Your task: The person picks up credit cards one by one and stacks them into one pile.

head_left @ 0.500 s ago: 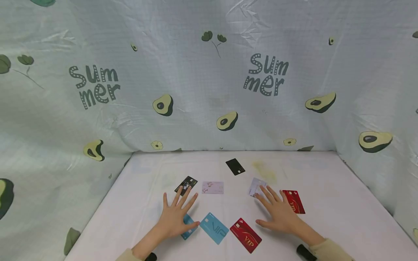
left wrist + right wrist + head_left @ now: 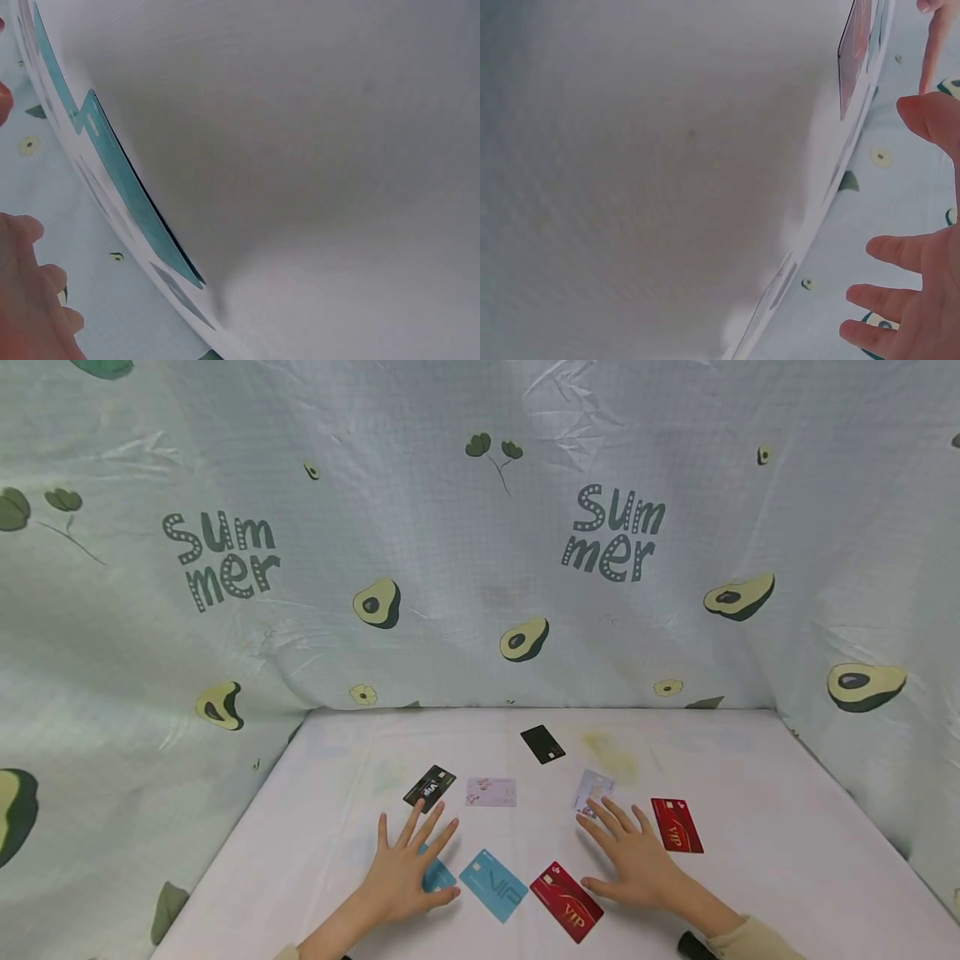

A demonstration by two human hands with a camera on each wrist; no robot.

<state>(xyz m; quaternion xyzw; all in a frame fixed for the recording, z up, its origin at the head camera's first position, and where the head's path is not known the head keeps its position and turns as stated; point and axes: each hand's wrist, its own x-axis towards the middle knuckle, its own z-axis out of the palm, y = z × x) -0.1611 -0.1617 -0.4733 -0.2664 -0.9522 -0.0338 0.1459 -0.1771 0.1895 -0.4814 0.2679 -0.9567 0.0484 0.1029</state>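
Note:
My left hand (image 2: 405, 877) hovers with fingers spread over a blue card (image 2: 438, 878), which it partly hides. Its fingertips overlap the lower edge of a black Vip card (image 2: 430, 787) in the head view. My right hand (image 2: 637, 864), also spread and holding nothing, floats above the table, its fingertips close to a pale lilac card (image 2: 595, 787). Between the hands lie a blue VIP card (image 2: 493, 885) and a red VIP card (image 2: 567, 902). Both wrist views show the fingers raised off the surface, with a blue card (image 2: 142, 195) lying flat in the left one.
Farther back on the white table (image 2: 360, 743) lie a pale pink card (image 2: 491, 792) and a plain black card (image 2: 543, 744). Another red VIP card (image 2: 677, 825) is to the right. A curtain (image 2: 450, 543) printed with avocados surrounds the table's back and sides.
Both hands have drawn back slightly toward me, baring more of the black Vip card and the right-hand red card. The right hand also shifted a little left. The cards stay put.

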